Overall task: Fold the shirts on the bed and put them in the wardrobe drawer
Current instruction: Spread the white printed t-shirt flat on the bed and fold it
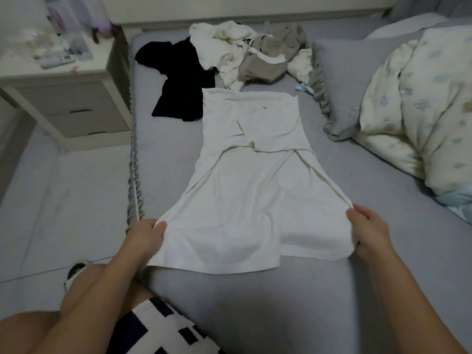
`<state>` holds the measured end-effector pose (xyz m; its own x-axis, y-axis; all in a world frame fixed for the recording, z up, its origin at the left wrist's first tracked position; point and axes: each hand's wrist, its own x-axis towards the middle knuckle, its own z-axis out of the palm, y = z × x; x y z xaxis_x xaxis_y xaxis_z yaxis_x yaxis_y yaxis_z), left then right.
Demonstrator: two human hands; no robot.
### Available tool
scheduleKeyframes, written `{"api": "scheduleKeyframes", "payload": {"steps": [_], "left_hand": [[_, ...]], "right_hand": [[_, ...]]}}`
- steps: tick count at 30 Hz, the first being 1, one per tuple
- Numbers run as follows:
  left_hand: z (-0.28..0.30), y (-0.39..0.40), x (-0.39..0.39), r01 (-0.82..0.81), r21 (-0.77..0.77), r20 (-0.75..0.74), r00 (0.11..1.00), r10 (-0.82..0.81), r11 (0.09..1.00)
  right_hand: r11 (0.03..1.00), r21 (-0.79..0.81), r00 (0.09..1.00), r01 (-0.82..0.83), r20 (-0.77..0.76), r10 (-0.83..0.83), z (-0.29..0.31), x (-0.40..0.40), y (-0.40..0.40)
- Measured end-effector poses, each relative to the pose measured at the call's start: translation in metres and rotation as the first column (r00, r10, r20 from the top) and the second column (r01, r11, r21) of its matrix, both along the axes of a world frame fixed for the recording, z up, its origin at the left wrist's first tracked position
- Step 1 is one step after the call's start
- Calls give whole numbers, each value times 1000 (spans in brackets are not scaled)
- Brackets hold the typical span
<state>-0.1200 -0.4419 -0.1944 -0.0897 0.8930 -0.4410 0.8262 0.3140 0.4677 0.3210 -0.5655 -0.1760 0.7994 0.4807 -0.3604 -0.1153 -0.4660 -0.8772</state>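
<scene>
A white shirt [245, 190] lies lengthwise on the grey bed [306, 290], its sides folded in towards the middle. My left hand [144, 235] pinches its near left corner and my right hand [367, 229] pinches its near right corner; the near end is lifted a little off the sheet. Beyond it lie a black shirt [181, 80], a crumpled white shirt [224, 44] and a beige garment [268, 57] in a loose heap near the headboard. No wardrobe drawer is in view.
A grey pillow [339, 83] and a pale flowered duvet [419, 103] fill the right side of the bed. A white nightstand [69, 95] with small items on top stands at the left on the tiled floor [66, 195]. My knee and a slipper [76, 272] are by the bed's edge.
</scene>
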Motion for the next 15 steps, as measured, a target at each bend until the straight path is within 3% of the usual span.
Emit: {"api": "scheduleKeyframes", "payload": {"steps": [3,5,6,7,9,11,15], "left_hand": [[1,-9,15,82,129,-165,984,-60,988],[2,-24,32,224,323,-242,959,-149,919],[2,-34,42,341,371,-234,934,-269,864],[2,-42,52,470,342,-192,882,-430,813],[-5,-55,68,692,140,-130,722,-679,709],[-13,-59,73,790,-29,-204,595,-778,612],[-13,-44,59,747,69,-259,654,-711,661]], "right_hand": [[977,-141,969,-160,-212,128,-12,-13,-22],[953,-215,970,-212,-167,179,-17,-17,-32],[948,-244,977,-205,-108,183,-17,-17,-34],[949,-256,983,-185,-53,177,-15,-16,-35],[958,-245,981,-147,87,173,-8,-10,-34],[962,-253,947,-100,274,171,0,4,-35],[948,-311,877,63,471,97,5,39,-49]]}}
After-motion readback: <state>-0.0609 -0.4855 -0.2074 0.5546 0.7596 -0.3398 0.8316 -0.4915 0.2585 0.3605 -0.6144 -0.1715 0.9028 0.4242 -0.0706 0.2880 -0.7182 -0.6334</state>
